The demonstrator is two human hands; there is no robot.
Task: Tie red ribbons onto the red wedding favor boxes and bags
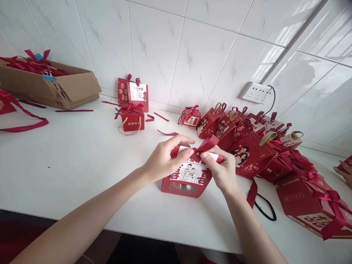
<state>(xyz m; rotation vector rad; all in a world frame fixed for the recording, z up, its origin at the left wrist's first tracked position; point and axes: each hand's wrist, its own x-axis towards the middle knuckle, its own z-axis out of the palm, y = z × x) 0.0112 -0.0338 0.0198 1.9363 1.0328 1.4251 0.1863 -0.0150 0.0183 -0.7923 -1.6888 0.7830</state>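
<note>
A red gift box with a cartoon bride and groom on its white front stands on the white table in front of me. It has a small clear window near its base. My left hand is closed on the left of its top edge, thumb in front and fingers behind. On the other side my right hand pinches the top edge, its thumb beside a small gold stud. A dark red ribbon loop rises from the top between both hands. The fingers behind the box are partly hidden.
Finished-looking red boxes crowd the right side. A small box with a rope handle stands behind to the left, near loose ribbon strips. A cardboard carton holds ribbons. Another person's hand shows at the right edge.
</note>
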